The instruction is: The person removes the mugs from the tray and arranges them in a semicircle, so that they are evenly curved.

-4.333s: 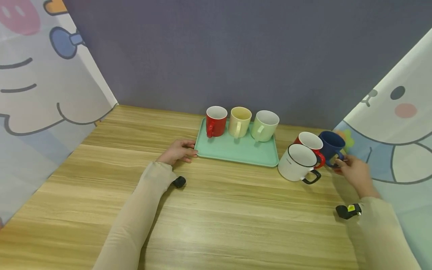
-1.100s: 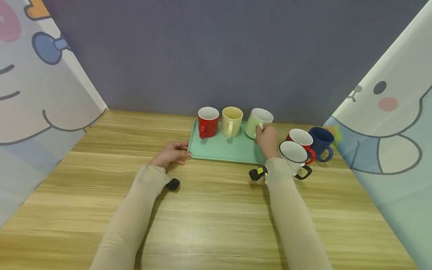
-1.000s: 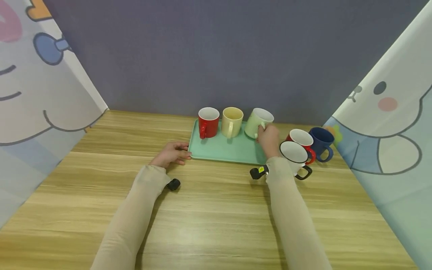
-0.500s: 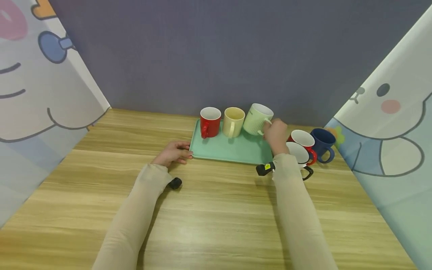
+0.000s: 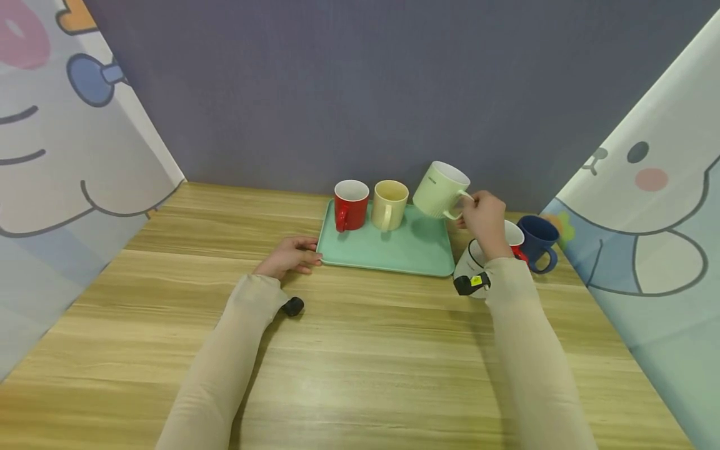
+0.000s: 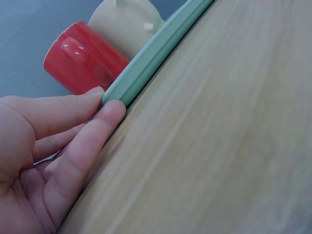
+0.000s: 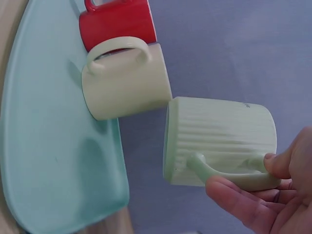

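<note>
My right hand (image 5: 485, 215) grips the handle of a pale green ribbed mug (image 7: 222, 136). The mug hangs tilted above the right end of a mint green tray (image 5: 388, 253), apart from it. On the tray stand a red mug (image 5: 353, 209) and a pale yellow mug (image 5: 389, 209), both upright with handles toward me. My left hand (image 5: 287, 256) is at the tray's near left corner; in the left wrist view its thumb and finger pinch the tray edge (image 6: 141, 66).
Right of the tray, partly behind my right hand and wrist, stand a white mug (image 5: 467, 261) with a black rim, a red mug (image 5: 518, 251) with white inside, and a dark blue mug (image 5: 539, 240). A grey panel (image 5: 337, 94) rises behind the table (image 5: 360, 362).
My right hand was at the blue mug, then took the pale green mug's handle on the tray. It has lifted that mug up and rightward, tilting it. My left hand stays at the tray corner.
</note>
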The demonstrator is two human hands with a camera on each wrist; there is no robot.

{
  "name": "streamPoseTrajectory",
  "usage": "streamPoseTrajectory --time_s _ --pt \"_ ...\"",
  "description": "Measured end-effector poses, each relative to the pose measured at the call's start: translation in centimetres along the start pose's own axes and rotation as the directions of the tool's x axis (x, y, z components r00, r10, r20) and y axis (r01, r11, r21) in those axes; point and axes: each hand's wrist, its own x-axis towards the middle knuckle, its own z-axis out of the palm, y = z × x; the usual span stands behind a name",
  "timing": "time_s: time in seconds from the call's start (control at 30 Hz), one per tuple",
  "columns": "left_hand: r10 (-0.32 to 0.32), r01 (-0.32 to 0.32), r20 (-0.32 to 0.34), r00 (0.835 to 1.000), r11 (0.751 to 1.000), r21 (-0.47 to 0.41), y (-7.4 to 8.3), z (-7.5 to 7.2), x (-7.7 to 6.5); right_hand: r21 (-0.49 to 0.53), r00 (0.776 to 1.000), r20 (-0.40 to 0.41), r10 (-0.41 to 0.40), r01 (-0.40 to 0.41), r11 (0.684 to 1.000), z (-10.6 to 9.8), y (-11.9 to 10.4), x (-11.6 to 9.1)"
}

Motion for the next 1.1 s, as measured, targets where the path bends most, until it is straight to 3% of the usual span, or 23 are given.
streamPoseTrajectory --time_s 0.2,0.43,0.73,1.1 --pt "0.006 -0.006 0.002 1.0 1.0 0.008 0.1 0.0 -0.1 -0.004 1.0 0.025 0.007 -0.007 1.0 -2.0 0.2 -0.3" --pt "0.004 -0.004 -0.004 1.0 1.0 0.011 0.2 0.0 0.0 -0.004 0.998 0.013 -0.059 0.059 0.998 -4.3 0.6 -1.0" --pt "-0.001 0.001 -0.013 1.0 1.0 0.011 0.4 0.0 -0.1 -0.01 1.0 -0.008 0.024 -0.024 1.0 -7.5 1.0 -1.8" --pt "0.007 -0.006 -0.013 1.0 1.0 0.014 0.1 0.1 -0.3 0.093 0.993 -0.071 0.098 -0.091 0.991 -11.3 3.0 -2.8"
